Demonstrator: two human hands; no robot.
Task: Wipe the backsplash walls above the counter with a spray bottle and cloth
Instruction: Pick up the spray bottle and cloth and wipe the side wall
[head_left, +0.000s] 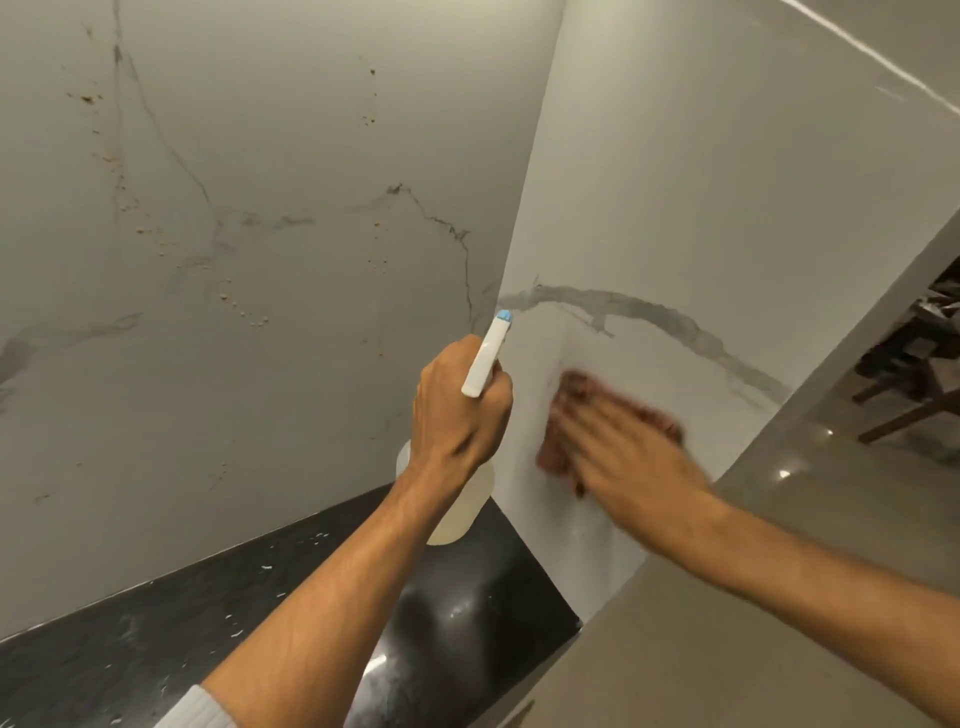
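My left hand (460, 402) grips a clear spray bottle (457, 506) with a white trigger head and a blue nozzle, held near the inner corner where two backsplash walls meet. My right hand (623, 447) lies flat on a reddish-brown cloth (566, 410) and presses it against the right-hand marble wall (701, 208). That hand and the cloth are blurred by motion. The left-hand marble wall (260, 260) has grey veins and several orange-brown splatter spots.
A black speckled counter (156, 639) runs along the bottom of the walls. A tall beige panel (727, 623) stands to the right, in front of my right forearm. Dark wooden furniture (914, 374) shows at the far right edge.
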